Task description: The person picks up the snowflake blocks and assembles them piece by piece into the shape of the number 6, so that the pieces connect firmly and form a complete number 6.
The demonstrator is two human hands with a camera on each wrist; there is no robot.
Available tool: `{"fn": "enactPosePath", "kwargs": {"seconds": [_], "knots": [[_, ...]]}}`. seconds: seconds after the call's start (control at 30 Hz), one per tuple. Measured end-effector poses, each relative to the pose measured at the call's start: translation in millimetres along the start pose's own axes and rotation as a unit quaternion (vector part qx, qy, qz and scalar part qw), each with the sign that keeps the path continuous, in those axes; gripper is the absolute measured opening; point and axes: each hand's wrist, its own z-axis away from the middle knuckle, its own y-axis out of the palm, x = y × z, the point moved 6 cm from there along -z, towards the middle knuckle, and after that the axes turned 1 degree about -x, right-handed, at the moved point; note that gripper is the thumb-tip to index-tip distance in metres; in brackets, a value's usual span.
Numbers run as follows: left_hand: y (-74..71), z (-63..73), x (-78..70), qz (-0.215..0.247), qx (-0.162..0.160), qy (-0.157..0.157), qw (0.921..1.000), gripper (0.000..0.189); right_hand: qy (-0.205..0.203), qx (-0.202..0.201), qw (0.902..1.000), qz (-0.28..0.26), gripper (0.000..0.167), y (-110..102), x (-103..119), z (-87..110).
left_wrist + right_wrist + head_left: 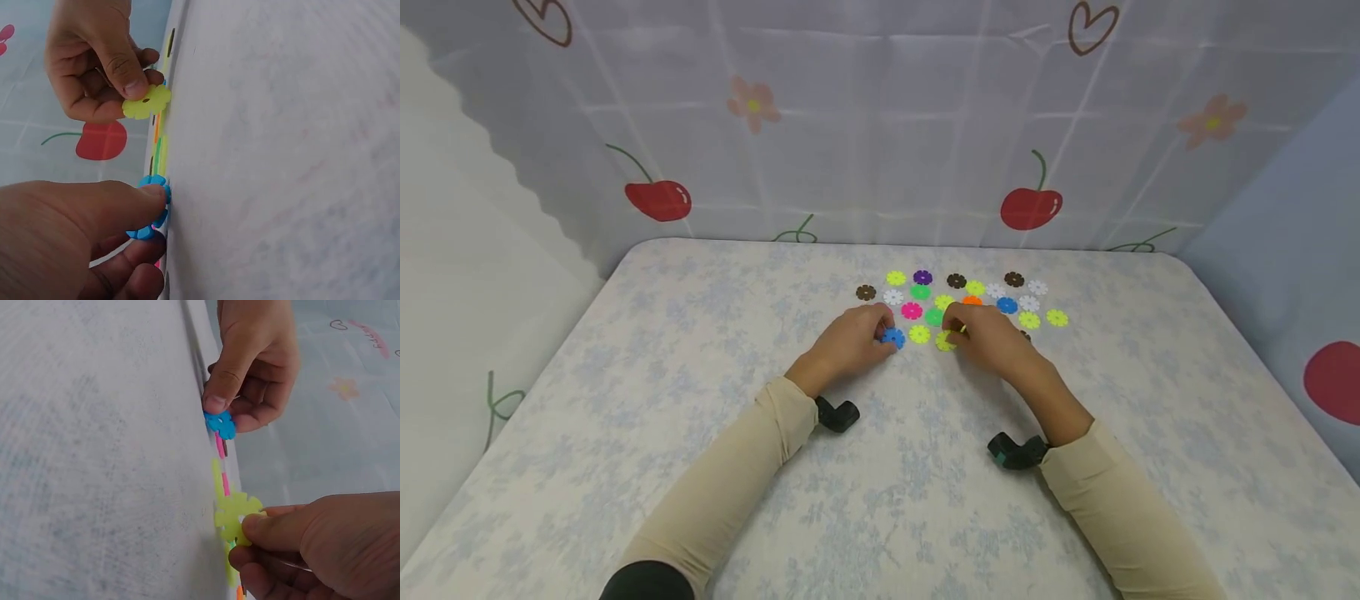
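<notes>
My left hand (848,342) pinches a blue notched plastic disc (892,337), a flower-shaped snowflake piece, between thumb and fingers. In the left wrist view the blue disc (142,233) is tilted up on edge under the thumb. A yellow-green snowflake disc (945,342) is pinched in my right hand (994,340). Seen from the right wrist, that yellow-green disc (230,515) stands nearly upright, its notched rim and centre hole partly showing. The two hands are a short way apart, at the near edge of the spread discs. Between them a loose yellow disc (919,334) lies flat.
Several more snowflake discs lie behind the hands, including a pink disc (912,311), a purple disc (922,277), a blue disc (1007,305) and a brown disc (866,292). A patterned cloth covers the table (700,333). A printed curtain (880,125) hangs behind it.
</notes>
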Motion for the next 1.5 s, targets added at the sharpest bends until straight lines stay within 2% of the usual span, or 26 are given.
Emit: {"fn": "enactPosePath", "kwargs": {"seconds": [0.17, 0.3, 0.47, 0.83, 1.2, 1.27, 1.43, 1.5], "knots": [[3.2, -1.3, 9.7, 0.095, -0.001, -0.029, 0.9951, 0.020, -0.061, 0.010, 0.9972, -0.042, 0.011, 5, 7, -0.1], [4.7, -0.6, 11.4, 0.176, 0.005, -0.038, 0.9837, 0.015, -0.101, 0.000, 0.9929, -0.062, 0.009, 10, 13, -0.9], [6.3, 0.0, 10.7, 0.239, 0.016, -0.047, 0.9698, 0.011, -0.114, -0.036, 0.9905, -0.068, 0.008, 9, 19, -1.4], [5.2, 2.0, 14.0, 0.278, 0.012, -0.081, 0.9570, 0.015, -0.161, -0.055, 0.9813, -0.091, 0.008, 10, 29, 0.4], [4.3, 1.5, 7.6, 0.323, 0.012, -0.080, 0.9429, 0.011, -0.184, -0.087, 0.9773, -0.060, 0.011, 9, 35, 5.0], [4.6, 0.9, 6.5, 0.314, 0.018, -0.073, 0.9465, 0.011, -0.182, -0.089, 0.9774, -0.060, 0.012, 10, 35, 5.2], [6.5, 2.0, 5.9, 0.237, 0.050, -0.053, 0.9687, 0.013, -0.167, -0.064, 0.9827, -0.048, 0.011, 14, 38, 3.8], [7.6, 2.3, 6.1, 0.215, 0.061, -0.047, 0.9736, 0.013, -0.161, -0.050, 0.9848, -0.042, 0.011, 16, 38, 3.3]]}}
